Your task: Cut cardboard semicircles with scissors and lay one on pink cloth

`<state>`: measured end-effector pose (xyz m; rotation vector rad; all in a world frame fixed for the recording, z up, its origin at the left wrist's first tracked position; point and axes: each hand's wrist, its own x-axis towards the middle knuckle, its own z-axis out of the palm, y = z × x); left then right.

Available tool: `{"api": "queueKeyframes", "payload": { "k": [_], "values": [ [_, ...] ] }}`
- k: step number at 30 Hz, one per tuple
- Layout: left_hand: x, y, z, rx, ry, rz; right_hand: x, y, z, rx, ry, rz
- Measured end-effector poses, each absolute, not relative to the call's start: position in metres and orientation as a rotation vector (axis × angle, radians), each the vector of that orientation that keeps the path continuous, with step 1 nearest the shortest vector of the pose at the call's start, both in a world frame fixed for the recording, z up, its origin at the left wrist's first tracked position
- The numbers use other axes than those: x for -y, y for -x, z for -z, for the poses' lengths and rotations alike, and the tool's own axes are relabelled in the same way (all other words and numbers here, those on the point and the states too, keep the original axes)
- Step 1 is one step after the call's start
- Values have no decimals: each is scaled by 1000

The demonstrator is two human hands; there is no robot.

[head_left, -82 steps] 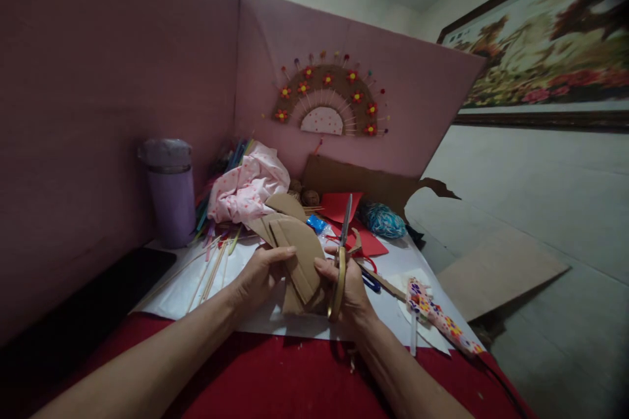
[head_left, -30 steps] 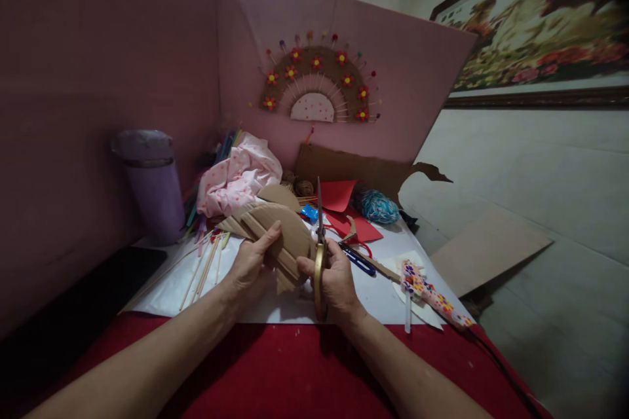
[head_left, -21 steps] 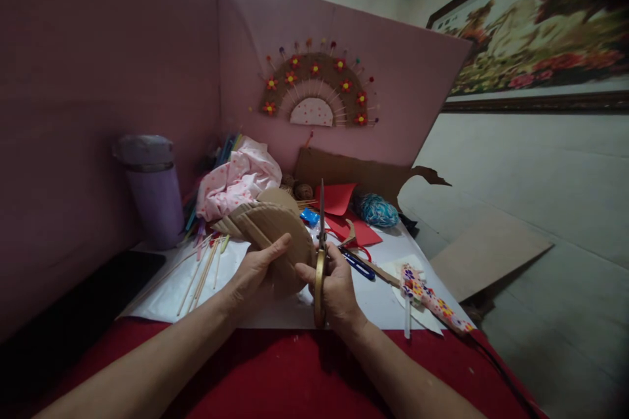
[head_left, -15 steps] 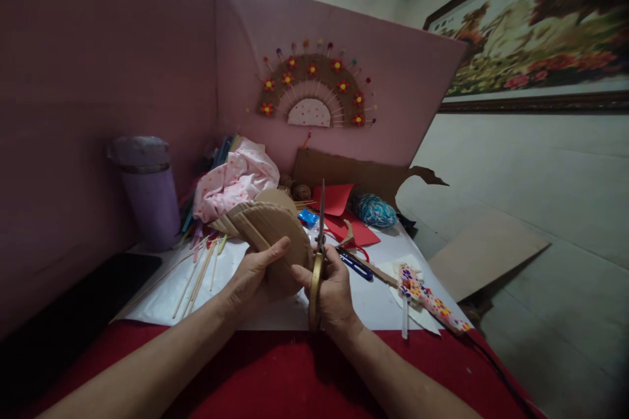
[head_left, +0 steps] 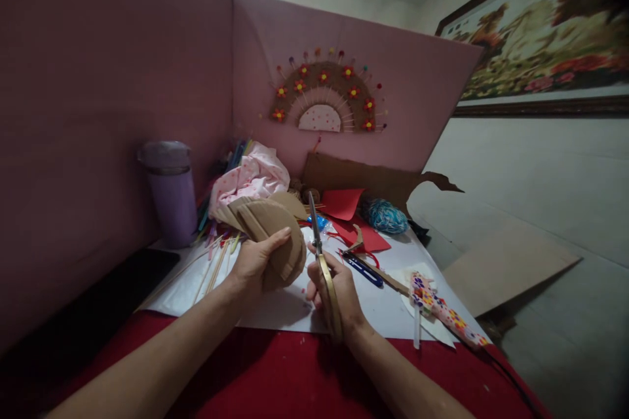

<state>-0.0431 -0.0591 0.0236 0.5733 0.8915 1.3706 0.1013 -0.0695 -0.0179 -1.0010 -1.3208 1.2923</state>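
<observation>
My left hand (head_left: pixel 256 260) grips several rounded pieces of brown cardboard (head_left: pixel 275 222), with the thumb pressed on the front piece. The pieces overlap in a fanned stack, so I cannot tell how many there are. My right hand (head_left: pixel 339 288) is closed on the gold-coloured handles of a pair of scissors (head_left: pixel 330 291). Their blades point up and look closed, just right of the cardboard and apart from it. Beyond the right hand, a blue utility knife (head_left: pixel 362 270) lies on the white sheet (head_left: pixel 275 314).
A purple tumbler (head_left: pixel 171 206) stands at the left, with pink dotted cloth (head_left: pixel 253 173) beside it. Red sheets (head_left: pixel 343 203), blue yarn (head_left: pixel 386 216) and thin sticks (head_left: pixel 216 268) lie around. A flower-patterned glue gun (head_left: pixel 437 304) rests at the right edge. A decorated cardboard arch (head_left: pixel 324 75) hangs behind.
The scissors have moved down and away from the cardboard's edge, and their tips now lean left. The cardboard has tilted slightly in my left hand. The whole view has shifted a little.
</observation>
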Motion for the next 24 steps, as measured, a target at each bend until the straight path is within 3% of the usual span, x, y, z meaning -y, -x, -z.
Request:
{"api": "queueKeyframes", "payload": {
  "k": [9, 15, 24],
  "values": [
    [57, 66, -42, -771, -531, -1443, 82, -100, 1, 1334, 991, -1468],
    [61, 72, -51, -607, -489, -1301, 85, -105, -4, 1655, 893, -1319],
    [59, 72, -47, -596, -536, -1323, 87, -106, -8, 1699, 875, -1288]
  ]
}}
